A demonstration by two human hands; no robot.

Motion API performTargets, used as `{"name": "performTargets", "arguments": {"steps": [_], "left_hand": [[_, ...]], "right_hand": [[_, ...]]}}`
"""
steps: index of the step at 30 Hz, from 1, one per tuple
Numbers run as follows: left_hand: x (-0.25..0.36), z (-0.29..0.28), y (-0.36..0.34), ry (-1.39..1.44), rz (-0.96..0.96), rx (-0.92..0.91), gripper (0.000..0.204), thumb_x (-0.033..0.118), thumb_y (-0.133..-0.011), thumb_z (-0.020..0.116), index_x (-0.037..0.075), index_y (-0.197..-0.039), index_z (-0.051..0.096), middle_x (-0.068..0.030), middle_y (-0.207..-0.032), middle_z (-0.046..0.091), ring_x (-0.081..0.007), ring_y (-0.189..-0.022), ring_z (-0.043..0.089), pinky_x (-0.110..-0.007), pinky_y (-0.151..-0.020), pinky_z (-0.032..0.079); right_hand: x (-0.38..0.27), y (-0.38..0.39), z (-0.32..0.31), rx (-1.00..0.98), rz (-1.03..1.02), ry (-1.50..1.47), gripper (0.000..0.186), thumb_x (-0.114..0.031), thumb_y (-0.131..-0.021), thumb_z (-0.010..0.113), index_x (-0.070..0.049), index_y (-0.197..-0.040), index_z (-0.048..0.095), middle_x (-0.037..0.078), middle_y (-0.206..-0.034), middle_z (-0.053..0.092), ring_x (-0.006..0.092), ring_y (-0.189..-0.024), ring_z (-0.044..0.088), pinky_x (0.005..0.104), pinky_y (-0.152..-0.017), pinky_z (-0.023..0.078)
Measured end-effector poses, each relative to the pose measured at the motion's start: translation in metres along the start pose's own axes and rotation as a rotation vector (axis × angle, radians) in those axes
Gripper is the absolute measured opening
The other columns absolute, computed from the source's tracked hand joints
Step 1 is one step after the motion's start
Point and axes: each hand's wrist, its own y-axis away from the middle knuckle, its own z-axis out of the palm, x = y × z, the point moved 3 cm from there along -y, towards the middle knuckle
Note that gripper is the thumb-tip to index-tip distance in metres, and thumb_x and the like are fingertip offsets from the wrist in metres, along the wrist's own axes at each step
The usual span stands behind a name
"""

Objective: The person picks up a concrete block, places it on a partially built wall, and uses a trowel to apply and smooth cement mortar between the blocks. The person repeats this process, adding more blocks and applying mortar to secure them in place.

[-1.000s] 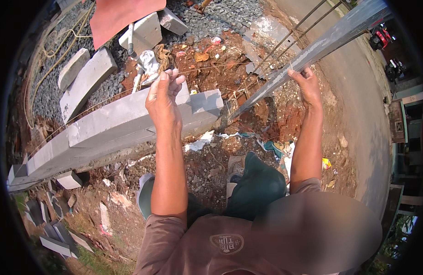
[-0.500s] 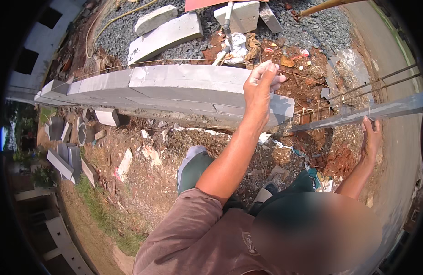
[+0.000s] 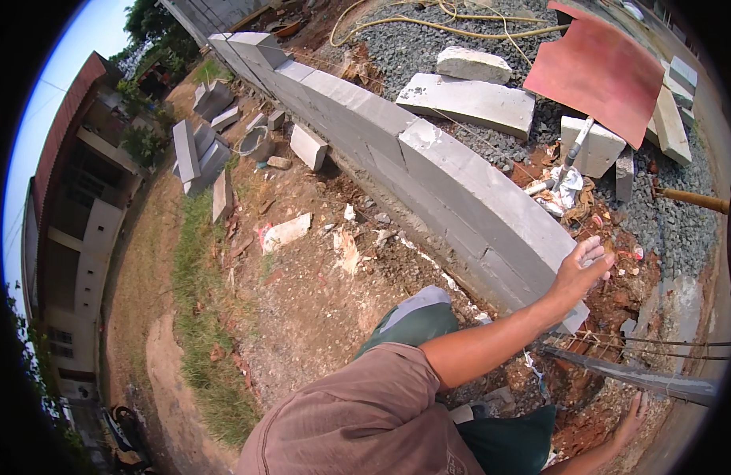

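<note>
My left hand (image 3: 585, 265) is over the near end of a low wall (image 3: 492, 198) of grey blocks. Its fingers are bent in toward the thumb; whatever they hold, if anything, is too small to make out. A thin string (image 3: 468, 131) runs above the wall's far side toward this hand. Lower right, my right hand (image 3: 633, 416) has its fingers stretched out, just below a long grey beam (image 3: 643, 376). I cannot tell whether the fingertips touch it. Thin dark rods (image 3: 666, 347) lie beyond the beam, near the wall's end.
Pale blocks (image 3: 468, 99) and a reddish sheet (image 3: 599, 71) lie on gravel behind the wall, with a pipe (image 3: 571, 150) and a wooden handle (image 3: 694, 199) nearer. Left of the wall are a bucket (image 3: 256, 144), stacked blocks (image 3: 199, 154) and rubble. A hose (image 3: 460, 17) crosses the gravel.
The view has swung left, so the wall slants down to the right and a building shows. My left hand remains by the wall's end, my right hand near the beam.
</note>
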Motion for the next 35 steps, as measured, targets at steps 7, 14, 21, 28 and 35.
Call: {"name": "performTargets", "arguments": {"steps": [7, 14, 21, 28, 35], "left_hand": [[-0.004, -0.001, -0.002, -0.010, -0.047, -0.002, 0.073, 0.042, -0.085, 0.064, 0.001, -0.137, 0.034, -0.0095, -0.126, 0.051, -0.0093, -0.091, 0.057, -0.026, -0.079, 0.043], [0.000, 0.001, -0.005, 0.015, -0.056, -0.091, 0.061, 0.036, -0.087, 0.063, 0.002, -0.132, 0.041, -0.0054, -0.114, 0.055, -0.0091, -0.090, 0.057, -0.024, -0.077, 0.044], [0.000, -0.019, -0.002, 0.004, -0.211, -0.062, 0.069, 0.038, -0.085, 0.065, 0.007, -0.138, 0.034, -0.0084, -0.130, 0.046, -0.0129, -0.100, 0.056, -0.031, -0.082, 0.044], [0.058, -0.005, -0.001, -0.002, -0.411, 0.146, 0.077, 0.045, -0.083, 0.064, 0.011, -0.141, 0.028, -0.0061, -0.137, 0.040, -0.0163, -0.117, 0.046, -0.036, -0.091, 0.038], [0.165, -0.050, 0.088, -0.879, -0.530, 0.390, 0.080, 0.052, -0.080, 0.060, -0.011, -0.127, 0.042, -0.0282, -0.123, 0.051, -0.0374, -0.118, 0.049, -0.037, -0.100, 0.038]], "right_hand": [[0.017, -0.005, -0.007, 0.016, -0.007, -0.027, 0.058, -0.033, -0.088, 0.062, -0.008, -0.137, 0.042, 0.008, -0.134, 0.048, 0.0205, -0.123, 0.044, 0.0342, -0.097, 0.034], [0.026, -0.015, -0.013, -0.030, -0.007, -0.052, 0.058, -0.032, -0.088, 0.062, -0.007, -0.136, 0.042, 0.010, -0.134, 0.048, 0.0202, -0.122, 0.045, 0.0342, -0.097, 0.034], [0.055, 0.005, 0.003, -0.096, 0.172, 0.128, 0.067, -0.030, -0.083, 0.068, 0.000, -0.135, 0.040, 0.010, -0.114, 0.056, 0.0189, -0.103, 0.054, 0.0294, -0.080, 0.044], [0.104, 0.179, -0.060, -0.918, -0.125, 0.852, 0.033, -0.031, -0.089, 0.053, -0.003, -0.102, 0.064, 0.013, -0.091, 0.064, 0.0265, -0.085, 0.057, 0.0396, -0.080, 0.043], [-0.076, 0.326, -0.123, -1.129, -0.049, 1.035, 0.034, -0.033, -0.092, 0.049, -0.003, -0.091, 0.065, 0.016, -0.091, 0.065, 0.0321, -0.086, 0.058, 0.0445, -0.083, 0.044]]}}
